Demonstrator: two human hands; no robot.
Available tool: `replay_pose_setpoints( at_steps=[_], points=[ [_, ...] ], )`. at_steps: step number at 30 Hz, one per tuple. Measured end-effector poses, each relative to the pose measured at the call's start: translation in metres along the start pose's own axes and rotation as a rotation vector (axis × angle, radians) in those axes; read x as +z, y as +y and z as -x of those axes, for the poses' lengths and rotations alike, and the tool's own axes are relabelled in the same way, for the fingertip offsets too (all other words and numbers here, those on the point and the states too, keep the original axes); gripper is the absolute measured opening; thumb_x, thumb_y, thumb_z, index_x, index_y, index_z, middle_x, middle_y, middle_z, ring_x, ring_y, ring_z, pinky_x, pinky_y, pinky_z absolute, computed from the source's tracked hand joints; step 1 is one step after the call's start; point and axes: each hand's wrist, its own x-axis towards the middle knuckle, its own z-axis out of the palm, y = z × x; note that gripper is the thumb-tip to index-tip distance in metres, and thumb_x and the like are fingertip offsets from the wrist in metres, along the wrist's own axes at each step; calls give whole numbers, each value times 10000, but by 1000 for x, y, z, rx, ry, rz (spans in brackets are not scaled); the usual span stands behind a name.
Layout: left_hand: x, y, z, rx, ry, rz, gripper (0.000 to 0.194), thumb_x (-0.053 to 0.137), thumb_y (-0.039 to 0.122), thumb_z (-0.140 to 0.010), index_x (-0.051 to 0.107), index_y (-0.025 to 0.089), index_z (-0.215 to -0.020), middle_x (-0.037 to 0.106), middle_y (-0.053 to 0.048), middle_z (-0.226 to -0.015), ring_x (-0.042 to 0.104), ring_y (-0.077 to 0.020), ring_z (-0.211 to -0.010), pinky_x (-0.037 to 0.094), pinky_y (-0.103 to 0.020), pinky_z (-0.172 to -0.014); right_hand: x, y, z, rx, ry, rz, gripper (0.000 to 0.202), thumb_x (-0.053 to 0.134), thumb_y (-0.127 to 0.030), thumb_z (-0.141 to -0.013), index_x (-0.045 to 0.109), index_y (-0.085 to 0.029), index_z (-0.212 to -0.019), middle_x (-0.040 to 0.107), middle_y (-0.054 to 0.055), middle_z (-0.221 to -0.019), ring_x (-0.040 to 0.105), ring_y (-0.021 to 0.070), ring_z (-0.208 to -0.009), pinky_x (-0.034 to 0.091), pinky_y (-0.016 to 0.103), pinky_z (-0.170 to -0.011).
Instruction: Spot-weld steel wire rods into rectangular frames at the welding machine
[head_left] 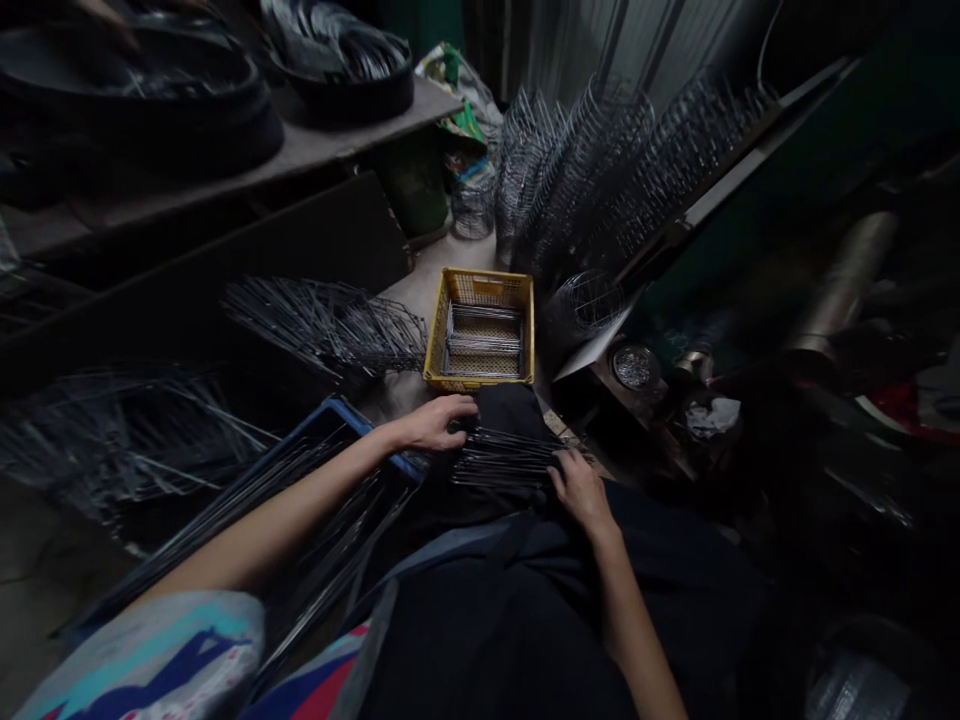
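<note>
A bundle of thin metal wire rods (pixel 501 462) lies crosswise on the dark-clothed lap. My left hand (pixel 439 424) is at its left end, fingers curled round the rod ends. At the opposite end, my right hand (pixel 581 487) closes its bent fingers on the rods. Just beyond the lap stands a yellow plastic crate (pixel 480 382), with several wire rods or frames (pixel 486 343) inside. Under my left forearm is a blue crate (pixel 330 405) filled with long dark rods (pixel 330 545). The exact fingertip contact is too dark to make out.
Piles of bent wire pieces (pixel 330 325) lie at left. Stacked wire baskets (pixel 585 170) lean at the back. A bench (pixel 330 150) at upper left carries round black tubs (pixel 341 95); another person's hand (pixel 112 25) shows there. Dim machinery (pixel 840 300) stands at right.
</note>
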Motion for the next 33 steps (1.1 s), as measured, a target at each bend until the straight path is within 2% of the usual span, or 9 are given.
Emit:
replay_pose_setpoints(
  at_steps=[3, 6, 11, 14, 19, 23, 26, 28, 33],
  points=[
    [-6, 11, -3, -3, -80, 71, 185, 532, 315, -819, 608, 172, -908, 632, -55, -913, 576, -204, -877, 452, -285, -837, -2, -6, 7, 8, -29, 33, 232, 586, -246, -989, 581, -204, -1218, 588, 82, -1210, 625, 230, -1006, 501, 282, -778],
    [-8, 18, -7, -87, -144, 144, 292, 600, 463, -826, 612, 173, -850, 595, -10, -776, 547, -174, -746, 431, -254, -716, -1, -10, 18, 3, -63, 36, 225, 588, -252, -991, 577, -211, -1212, 594, 70, -1184, 627, 214, -980, 497, 269, -768],
    [-7, 15, -19, -254, -247, 410, 440, 598, 589, -813, 625, 152, -770, 550, 9, -661, 490, -139, -624, 363, -225, -572, 7, -10, 37, 23, -108, 30, 267, 601, -248, -981, 561, -208, -1242, 586, 70, -1205, 626, 208, -985, 497, 264, -777],
    [-13, 12, -26, -338, -234, 506, 493, 580, 632, -803, 615, 143, -753, 545, 11, -640, 479, -137, -605, 360, -219, -553, 9, -9, 43, 20, -144, 36, 238, 594, -241, -983, 582, -192, -1216, 617, 67, -1144, 623, 218, -1001, 496, 272, -807],
    [-28, 14, -37, -312, -55, 317, 483, 499, 633, -851, 594, 165, -780, 599, -2, -728, 533, -159, -663, 393, -224, -590, 7, -9, 43, 34, -130, 29, 235, 590, -245, -986, 582, -205, -1217, 617, 68, -1148, 623, 213, -1003, 494, 266, -804],
    [-33, 8, -60, -181, -97, -111, 387, 472, 505, -898, 634, 176, -775, 631, -33, -699, 576, -181, -650, 373, -239, -586, 8, -9, 44, 23, -114, 8, 226, 590, -237, -983, 589, -197, -1206, 620, 77, -1135, 630, 223, -1005, 502, 285, -812],
    [-32, -2, -85, -101, -114, -208, 340, 466, 407, -905, 649, 184, -726, 638, -40, -673, 569, -172, -616, 355, -242, -585, 12, -7, 48, 23, -99, -7, 244, 594, -223, -976, 587, -209, -1220, 624, 72, -1141, 643, 225, -984, 514, 291, -814],
    [-32, -8, -100, -86, -104, -225, 312, 499, 402, -900, 667, 194, -739, 653, -36, -690, 572, -166, -624, 351, -237, -596, 12, -4, 49, 23, -77, -24, 242, 578, -219, -978, 593, -213, -1220, 626, 73, -1138, 648, 226, -969, 524, 297, -814],
    [-29, -13, -126, -90, -103, -294, 261, 562, 412, -899, 709, 221, -800, 685, -39, -713, 597, -176, -645, 333, -235, -588, -6, -12, 26, -106, 175, -211, 359, 537, -205, -965, 535, -185, -1324, 560, 113, -1283, 548, 242, -1185, 482, 349, -993]
  ],
)
